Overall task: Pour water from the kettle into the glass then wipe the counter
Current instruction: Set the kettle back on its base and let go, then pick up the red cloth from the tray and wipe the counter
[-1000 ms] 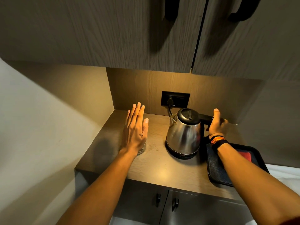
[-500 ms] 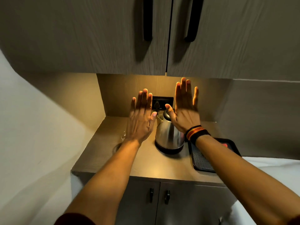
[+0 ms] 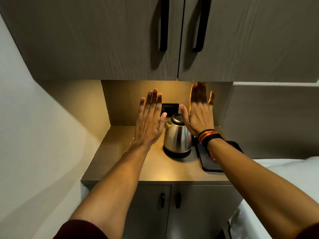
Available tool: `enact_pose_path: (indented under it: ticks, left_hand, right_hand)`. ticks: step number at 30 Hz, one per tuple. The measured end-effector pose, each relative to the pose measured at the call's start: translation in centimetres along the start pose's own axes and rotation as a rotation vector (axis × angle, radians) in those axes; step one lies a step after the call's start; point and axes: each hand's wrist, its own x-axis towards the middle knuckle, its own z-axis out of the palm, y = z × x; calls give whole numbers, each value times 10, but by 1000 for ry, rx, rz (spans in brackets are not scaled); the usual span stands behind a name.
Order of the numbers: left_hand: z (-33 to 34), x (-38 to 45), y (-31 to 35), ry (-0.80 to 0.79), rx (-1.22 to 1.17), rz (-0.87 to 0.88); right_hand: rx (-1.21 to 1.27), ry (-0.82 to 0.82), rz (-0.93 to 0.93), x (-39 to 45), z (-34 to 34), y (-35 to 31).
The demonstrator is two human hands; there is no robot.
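Observation:
A steel kettle [image 3: 177, 137] with a black lid stands on its base in the middle of the brown counter [image 3: 160, 169]. Raised flat in the air left of the kettle, my left hand [image 3: 150, 121] shows its back, fingers straight, nothing in it. It covers the glass; only a sliver of glass rim [image 3: 132, 140] shows at its wrist. To the right of the lid my right hand [image 3: 199, 109] is held up the same way, empty, with banded bracelets at the wrist.
A black tray [image 3: 209, 161] with something red on it lies right of the kettle, partly under my right forearm. A black wall socket [image 3: 170, 107] sits behind the kettle. Upper cabinets [image 3: 120, 40] hang overhead. Lower cabinet doors [image 3: 155, 204] are below; white fabric [image 3: 284, 169] at right.
My right hand let go of the kettle handle and rose, flat and empty. My left hand lifted higher too. The view pulled back from the counter.

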Motion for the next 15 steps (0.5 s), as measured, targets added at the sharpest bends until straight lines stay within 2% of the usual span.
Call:
enact_pose_path:
  ticks: [4,7,9,11,13,15]
  left_hand:
    - [7,-1,-1,22,-27,-35]
    - [20,-12,-7,2,-27,-66]
    - [30,-21,-11,-52,-49,-174]
    - [39,-32,-18,-115,-93,-301]
    - [48,-43,-24,-176,-90,-377]
    - [58,-53,-28,-224,-47,-398]
  right_hand:
    - [129,63,28,-5,-5,23]
    - [259,15,238,-23,3,66]
    - [276,-149,427,-44,16,103]
    - [230,-420,558,-68,32,132]
    - [189,-662,622,-91,45,150]
    - [198,-788,644,-107,57,158]
